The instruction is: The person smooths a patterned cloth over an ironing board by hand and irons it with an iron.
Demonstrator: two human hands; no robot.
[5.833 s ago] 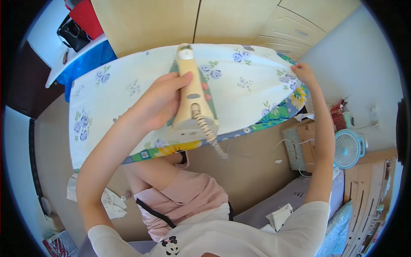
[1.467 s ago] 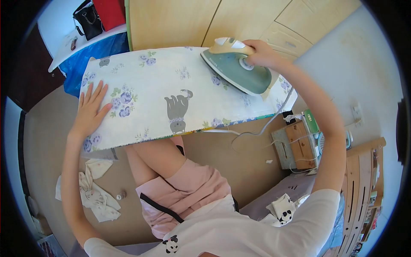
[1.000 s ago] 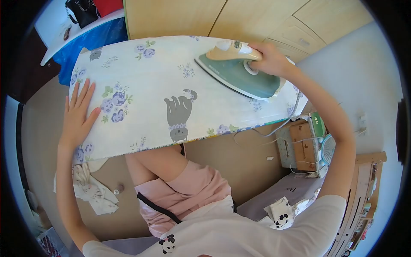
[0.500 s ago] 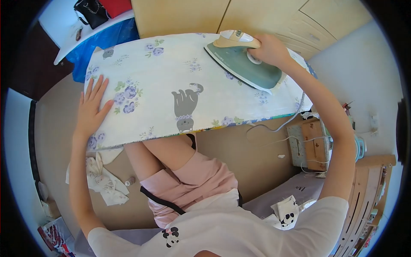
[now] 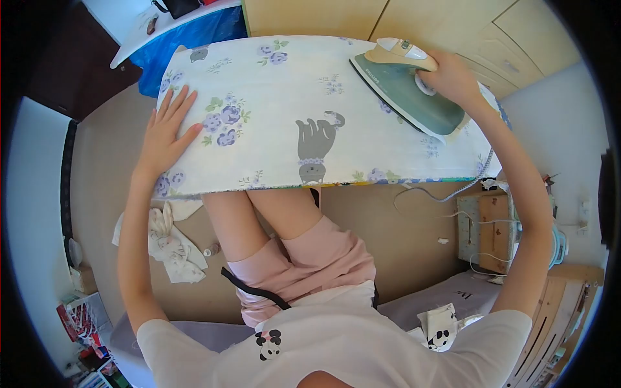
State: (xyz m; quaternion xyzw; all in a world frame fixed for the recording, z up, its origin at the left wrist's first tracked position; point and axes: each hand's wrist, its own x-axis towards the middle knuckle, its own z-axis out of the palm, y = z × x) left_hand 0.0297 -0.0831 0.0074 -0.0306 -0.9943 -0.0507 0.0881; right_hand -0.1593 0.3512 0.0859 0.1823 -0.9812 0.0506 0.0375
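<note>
A clothes iron (image 5: 414, 87) with a green body and cream top rests on the right part of a white floral cloth (image 5: 272, 97), its nose towards the far left. My right hand (image 5: 453, 77) is wrapped round the iron's handle at its rear. Flat on the cloth's left edge lies my left hand (image 5: 169, 132), fingers stretched out and a little spread. The cloth, printed with purple flowers and a grey cat (image 5: 317, 145), covers a board over my lap. From the iron's rear, a cord (image 5: 485, 165) hangs over the near right edge.
Behind the board stand cream cabinets (image 5: 310, 19). A blue plastic sheet (image 5: 187, 48) hangs from a white table at the far left. A crumpled white cloth (image 5: 171, 242) lies on the floor. Wooden drawers (image 5: 493, 226) with loose cables stand at the right.
The whole view has shifted, so the board and both hands appear farther right and higher. Against the cloth's print, the iron and my left hand stay almost where they were.
</note>
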